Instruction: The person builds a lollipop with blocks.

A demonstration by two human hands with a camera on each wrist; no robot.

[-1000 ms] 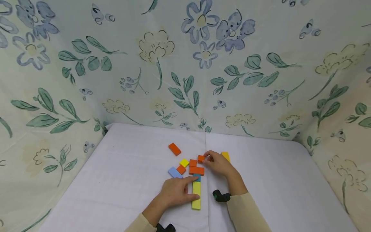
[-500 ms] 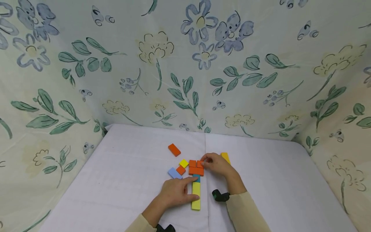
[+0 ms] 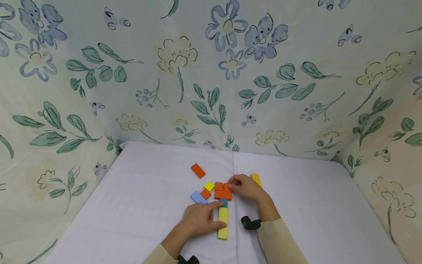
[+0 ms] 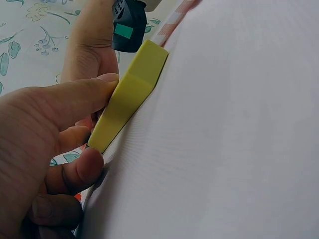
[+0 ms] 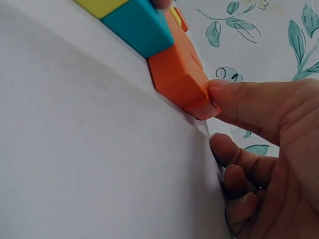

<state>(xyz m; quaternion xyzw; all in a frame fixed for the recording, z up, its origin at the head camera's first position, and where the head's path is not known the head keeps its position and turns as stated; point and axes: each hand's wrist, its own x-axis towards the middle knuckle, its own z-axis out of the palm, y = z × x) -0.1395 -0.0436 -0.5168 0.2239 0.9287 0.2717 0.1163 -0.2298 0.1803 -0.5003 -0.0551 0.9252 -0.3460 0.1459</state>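
A long yellow block (image 3: 223,214), a teal block (image 3: 225,201) and a flat orange block (image 3: 223,195) lie end to end. Two small orange blocks sit side by side at the far end, a left one (image 3: 219,186) and a right one (image 3: 226,186). My left hand (image 3: 199,219) rests its thumb on the yellow block and its extended index finger on the teal one. My right hand (image 3: 248,187) pinches the right small orange block; the fingers partly cover it. In the right wrist view, my thumb (image 5: 239,97) touches its edge.
Left of the row lie a yellow square block (image 3: 209,186), a small orange block (image 3: 206,193) and a light blue block (image 3: 198,197). Another orange block (image 3: 198,171) lies farther back. Behind the right hand is a yellow-orange block (image 3: 256,179). A floral cloth (image 3: 211,91) hangs behind the white table (image 3: 148,190).
My right hand has moved the small orange block left and toward me, against the other orange blocks. During the last half second it barely moves. My left hand stays in place.
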